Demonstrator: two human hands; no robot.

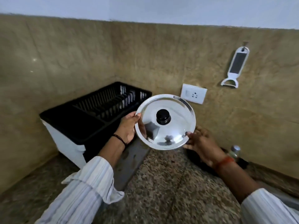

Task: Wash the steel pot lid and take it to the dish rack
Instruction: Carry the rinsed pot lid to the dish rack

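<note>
The round steel pot lid (174, 126) with a black knob is held in the air above the counter, its top side tilted toward me. My left hand (127, 126) grips its left rim. My right hand (200, 143) holds the lower right rim with the fingertips. The black dish rack (90, 117) on a white base stands in the corner, just left of and behind the lid, with its slots showing no dishes.
A speckled granite counter (161, 183) runs below the hands. A white wall socket (193, 95) sits right behind the lid. A white peeler-grater (235, 67) hangs on the tan wall. A small steel-capped bottle (234, 151) stands at the right by the wall.
</note>
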